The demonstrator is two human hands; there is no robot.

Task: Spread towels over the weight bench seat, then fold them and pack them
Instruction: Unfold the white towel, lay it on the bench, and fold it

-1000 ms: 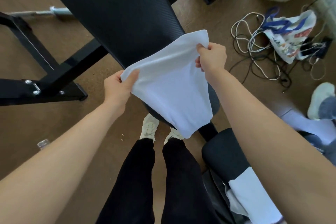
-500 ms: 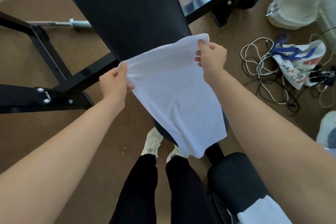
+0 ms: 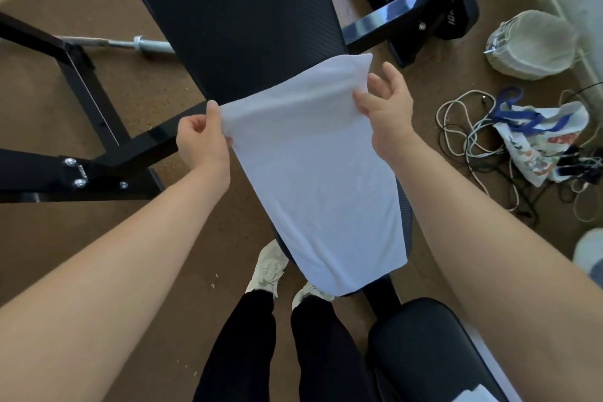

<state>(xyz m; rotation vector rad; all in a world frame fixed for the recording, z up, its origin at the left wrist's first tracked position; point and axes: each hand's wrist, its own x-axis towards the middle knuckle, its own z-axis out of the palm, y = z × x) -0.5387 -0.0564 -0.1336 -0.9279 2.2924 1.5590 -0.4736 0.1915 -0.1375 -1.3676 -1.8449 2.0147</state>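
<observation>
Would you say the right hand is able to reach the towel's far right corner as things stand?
Probably yes: the right hand is beside the towel, fingers spread, and nothing lies between them and that corner.

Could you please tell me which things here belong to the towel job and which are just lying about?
Job: white towel, weight bench seat, left hand, right hand.
Lying about: tangled cables, printed bag, barbell, dumbbell, white sack.

White towel (image 3: 313,179) draped over bench (image 3: 235,16)
</observation>
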